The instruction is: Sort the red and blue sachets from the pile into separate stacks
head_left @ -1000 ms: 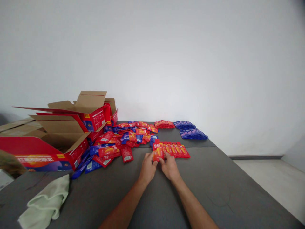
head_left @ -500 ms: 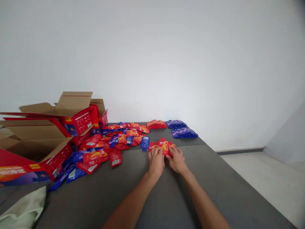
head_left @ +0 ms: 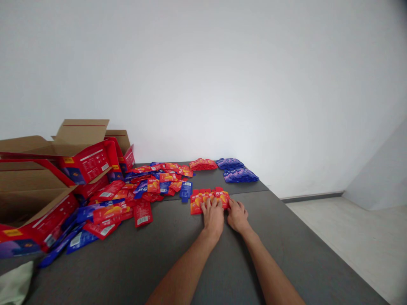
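A bunched row of red sachets (head_left: 203, 199) lies on the grey table (head_left: 178, 262) just ahead of me. My left hand (head_left: 212, 217) rests on its near edge, fingers stretched flat over the packets. My right hand (head_left: 237, 215) lies beside it at the row's right end, fingers spread on the table and touching the last packet. Neither hand lifts anything.
A loose heap of red and blue sachets (head_left: 127, 197) spreads to the left. Open red cardboard boxes (head_left: 47, 182) stand at the far left. Stacked red sachets (head_left: 202, 164) and blue sachets (head_left: 237, 171) lie at the back. A pale green cloth (head_left: 14, 286) shows at bottom left.
The fanned row of red sachets has been pushed together into a short bunch. Both hands came onto it and flattened. The view has swung right.
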The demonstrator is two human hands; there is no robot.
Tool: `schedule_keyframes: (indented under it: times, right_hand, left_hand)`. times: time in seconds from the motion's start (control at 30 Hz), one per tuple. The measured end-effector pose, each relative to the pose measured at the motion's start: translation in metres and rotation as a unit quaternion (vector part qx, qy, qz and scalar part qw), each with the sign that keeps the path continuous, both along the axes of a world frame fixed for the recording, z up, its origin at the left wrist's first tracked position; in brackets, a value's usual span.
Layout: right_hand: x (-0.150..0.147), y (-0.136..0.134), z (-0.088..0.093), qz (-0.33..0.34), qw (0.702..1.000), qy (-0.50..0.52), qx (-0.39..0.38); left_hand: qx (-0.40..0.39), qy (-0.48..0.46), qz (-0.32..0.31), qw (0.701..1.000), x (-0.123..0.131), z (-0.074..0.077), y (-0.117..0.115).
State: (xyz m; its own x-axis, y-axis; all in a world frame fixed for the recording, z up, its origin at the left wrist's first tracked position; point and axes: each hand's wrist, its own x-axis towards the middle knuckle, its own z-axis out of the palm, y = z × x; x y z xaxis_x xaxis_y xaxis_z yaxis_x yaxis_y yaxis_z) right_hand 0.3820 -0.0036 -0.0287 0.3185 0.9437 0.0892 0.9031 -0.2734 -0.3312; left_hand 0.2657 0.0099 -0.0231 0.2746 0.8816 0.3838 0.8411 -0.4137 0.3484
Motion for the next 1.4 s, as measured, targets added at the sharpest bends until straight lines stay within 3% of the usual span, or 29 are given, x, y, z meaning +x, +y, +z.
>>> schedule_keyframes:
  times: [0.23,0.5,0.77,1.07,1.23,1.4]
  right_hand:
    - [-0.001,-0.001,-0.004,-0.003,1.000,0.000,0.019]
    - [-0.023,-0.012,0.014,-0.004,0.997,-0.053,0.060]
    - [-0.085,-0.021,0.027,0.070,0.993,-0.060,0.071]
    - [-0.179,-0.025,0.022,0.176,0.981,-0.004,0.078]
    - [-0.210,-0.024,0.017,0.208,0.974,0.007,0.093]
    - [-0.223,-0.020,0.009,0.220,0.971,0.016,0.097]
  left_hand:
    - [-0.022,-0.017,-0.008,1.000,0.001,0.001,-0.002]
    - [-0.004,-0.024,0.016,1.000,-0.019,-0.001,-0.010]
    - [0.023,-0.004,0.071,0.997,-0.093,0.009,-0.024]
    - [0.008,0.056,0.196,0.979,-0.190,0.005,-0.028]
    - [-0.001,0.069,0.239,0.969,-0.223,0.001,-0.022]
    - [-0.015,0.057,0.275,0.960,-0.239,-0.003,-0.016]
